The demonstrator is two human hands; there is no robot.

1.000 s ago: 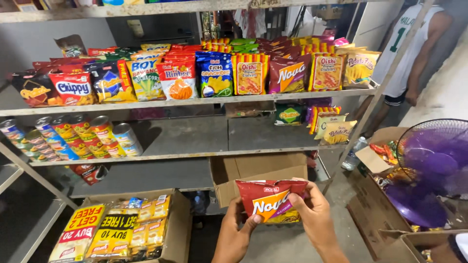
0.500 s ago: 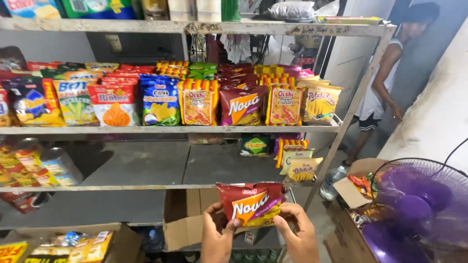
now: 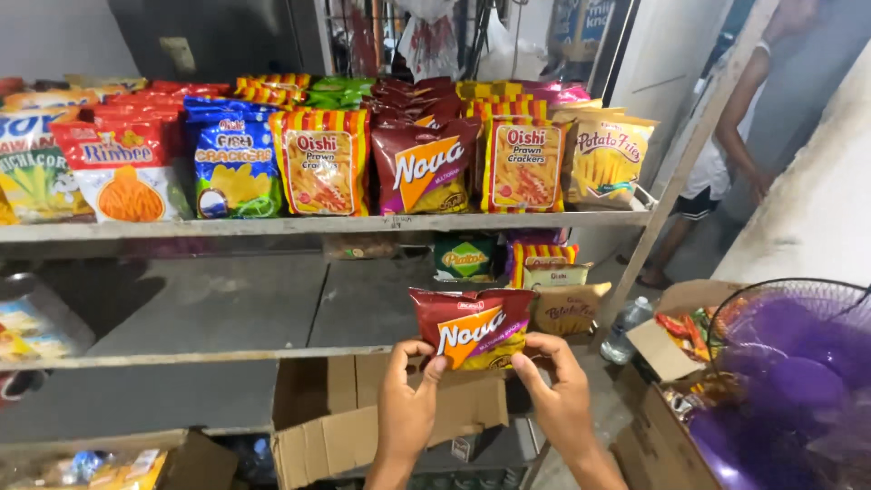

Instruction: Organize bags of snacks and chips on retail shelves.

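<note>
A dark red chip bag (image 3: 472, 327) with an orange and yellow slash sits low in the centre of the frame, held upright in front of the middle shelf (image 3: 227, 349). The left hand (image 3: 408, 408) grasps its lower left corner, thumb on the front; the right hand (image 3: 558, 399) grips the lower right edge likewise, both forearms rising from the bottom edge. Below lies an open cardboard box (image 3: 336, 426). Above, the upper shelf (image 3: 318, 224) carries a matching dark red bag (image 3: 425, 168) among striped cracker packs. A purple fan (image 3: 789, 372) fills the lower right.
</note>
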